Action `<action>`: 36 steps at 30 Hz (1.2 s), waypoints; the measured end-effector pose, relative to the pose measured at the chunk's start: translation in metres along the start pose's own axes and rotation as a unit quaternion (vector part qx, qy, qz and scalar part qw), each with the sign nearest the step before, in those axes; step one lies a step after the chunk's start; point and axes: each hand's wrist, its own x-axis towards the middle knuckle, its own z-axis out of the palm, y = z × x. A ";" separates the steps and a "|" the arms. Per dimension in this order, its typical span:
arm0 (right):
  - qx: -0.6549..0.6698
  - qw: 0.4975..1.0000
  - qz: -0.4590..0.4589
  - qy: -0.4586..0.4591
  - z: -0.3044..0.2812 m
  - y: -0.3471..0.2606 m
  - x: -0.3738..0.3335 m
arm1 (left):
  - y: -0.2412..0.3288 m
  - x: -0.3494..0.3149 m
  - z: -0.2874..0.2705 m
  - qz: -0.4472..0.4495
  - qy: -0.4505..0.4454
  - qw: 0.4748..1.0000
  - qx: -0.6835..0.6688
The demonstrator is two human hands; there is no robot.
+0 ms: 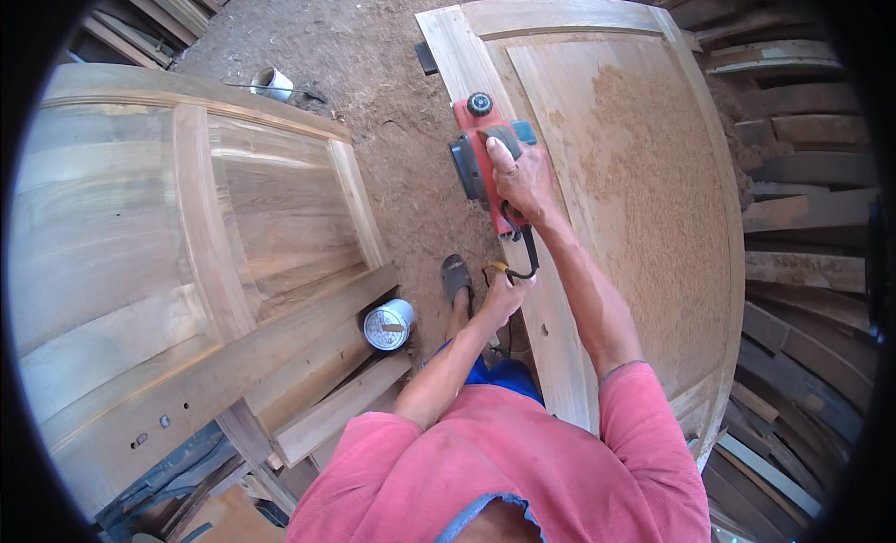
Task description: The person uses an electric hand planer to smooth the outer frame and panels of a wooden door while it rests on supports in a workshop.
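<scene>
Pink short-sleeved shirt (pixel 523 468), blue shorts (pixel 504 375), grey sandal (pixel 455 275)

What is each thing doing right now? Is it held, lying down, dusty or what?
Red electric planer: sits on the door's left edge, gripped on top.
Right hand: closed on the planer's handle.
Left hand: holds the black cord.
Door under the planer: lies flat, covered with sawdust.
Other door: lies flat, bare.
White can: on its side by the planks.
White cup: on the dusty ground.
</scene>
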 end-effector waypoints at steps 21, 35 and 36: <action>0.011 1.000 0.002 -0.005 0.018 -0.017 0.083 | 0.106 0.024 -0.014 -0.102 -0.013 0.966 0.239; -0.026 1.000 -0.008 0.000 0.023 -0.027 0.133 | 0.090 0.038 -0.020 -0.109 -0.093 0.956 0.254; -0.019 1.000 -0.001 -0.014 0.033 -0.041 0.137 | 0.059 0.045 -0.026 -0.080 -0.067 0.964 0.246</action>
